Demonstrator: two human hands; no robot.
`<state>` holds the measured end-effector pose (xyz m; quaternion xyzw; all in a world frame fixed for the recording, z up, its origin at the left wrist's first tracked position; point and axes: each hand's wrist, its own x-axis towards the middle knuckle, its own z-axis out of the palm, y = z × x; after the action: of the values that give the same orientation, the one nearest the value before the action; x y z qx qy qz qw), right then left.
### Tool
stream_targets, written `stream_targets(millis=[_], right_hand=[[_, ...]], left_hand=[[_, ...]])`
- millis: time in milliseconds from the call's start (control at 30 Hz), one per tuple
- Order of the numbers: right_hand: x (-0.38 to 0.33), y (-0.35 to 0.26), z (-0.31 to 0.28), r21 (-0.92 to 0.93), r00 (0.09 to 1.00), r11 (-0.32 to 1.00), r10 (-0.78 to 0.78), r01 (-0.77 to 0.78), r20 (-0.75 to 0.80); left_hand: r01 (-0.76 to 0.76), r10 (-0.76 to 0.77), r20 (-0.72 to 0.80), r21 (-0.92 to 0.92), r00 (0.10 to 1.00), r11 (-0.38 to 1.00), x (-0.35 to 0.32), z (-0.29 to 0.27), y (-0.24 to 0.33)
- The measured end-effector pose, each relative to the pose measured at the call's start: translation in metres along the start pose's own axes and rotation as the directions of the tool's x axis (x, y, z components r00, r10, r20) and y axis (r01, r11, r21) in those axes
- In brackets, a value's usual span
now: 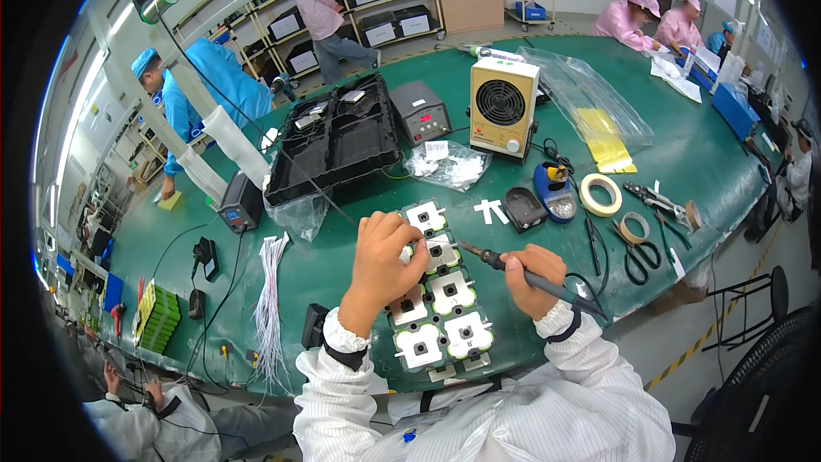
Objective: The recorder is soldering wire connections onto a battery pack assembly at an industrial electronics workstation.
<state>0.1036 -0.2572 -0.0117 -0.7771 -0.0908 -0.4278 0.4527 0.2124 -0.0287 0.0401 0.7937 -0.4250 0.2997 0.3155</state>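
My right hand (532,278) is closed round the dark handle of a soldering iron (492,258). The iron's bare tip points left, over the upper part of a battery pack (449,293). That pack has pale square plates in two rows, with green-edged cells below. My left hand (383,263) hovers over the pack's left side, thumb and fingers pinched together close to the iron's tip. A thin solder wire (295,169) runs down from a spool (162,2) at the upper left to this hand. The pinching fingertips are partly hidden.
Behind the pack stand a black tray (342,141), a soldering station (421,111) and a fan unit (503,107). To the right lie a tip-cleaner stand (556,195), tape (600,195) and scissors (637,252). White wires (270,308) lie left. Other people work around the table.
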Motion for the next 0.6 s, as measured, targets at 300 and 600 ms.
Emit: stream_targets(millis=[300, 600], right_hand=[[0.0022, -0.0030, -0.0006, -0.008, 1.000, 1.000, 0.026, -0.026, -0.001], [0.0049, -0.0070, -0.0005, -0.014, 0.999, 0.999, 0.044, -0.044, 0.017]], left_hand=[[0.009, -0.009, 0.025, -0.026, 1.000, 1.000, -0.0002, 0.0045, -0.0018], [0.002, 0.000, 0.064, -0.019, 0.998, 1.000, -0.0009, 0.0096, -0.0057]])
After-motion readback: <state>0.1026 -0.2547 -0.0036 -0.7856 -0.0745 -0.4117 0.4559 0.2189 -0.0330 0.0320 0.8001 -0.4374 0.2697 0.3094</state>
